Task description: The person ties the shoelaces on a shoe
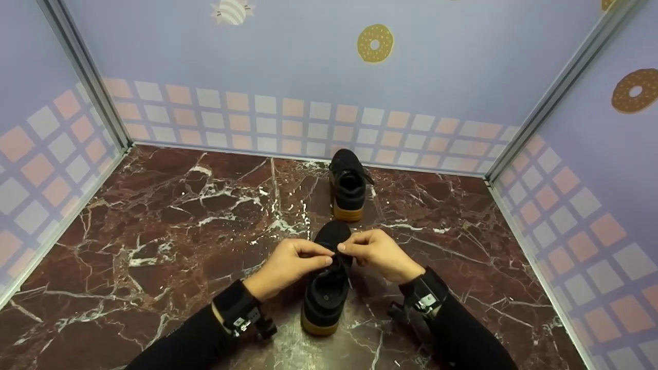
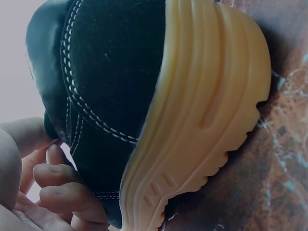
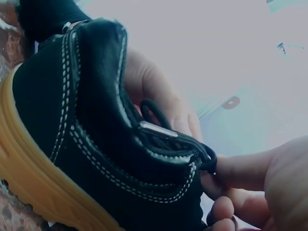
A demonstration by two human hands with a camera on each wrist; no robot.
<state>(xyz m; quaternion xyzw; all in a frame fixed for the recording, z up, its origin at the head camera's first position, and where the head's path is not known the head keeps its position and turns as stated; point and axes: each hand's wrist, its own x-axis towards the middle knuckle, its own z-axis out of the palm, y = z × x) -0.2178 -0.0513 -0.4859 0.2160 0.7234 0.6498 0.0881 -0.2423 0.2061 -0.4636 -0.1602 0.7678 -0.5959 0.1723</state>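
A black low shoe (image 1: 318, 308) with white double stitching and a tan gum sole (image 2: 211, 91) stands on the floor, toe pointing away. Over its lacing both hands meet, fingertips close together. My left hand (image 1: 288, 266) pinches at the black shoelace between thumb and forefinger; the left wrist view has it beside the shoe's collar, the lace mostly hidden. With thumb and forefinger my right hand (image 1: 383, 255) pinches the shoelace (image 3: 192, 143) at the front of the opening. A pale lace tip (image 3: 159, 129) lies along the collar, below a small loop of lace.
A second black shoe (image 1: 349, 199) with the same tan sole stands just beyond the first, near the back wall. The dark red marbled floor (image 1: 169, 257) spreads around both. Patterned lilac panels (image 1: 288, 56) enclose the back and sides, joined by grey metal posts (image 1: 555, 77).
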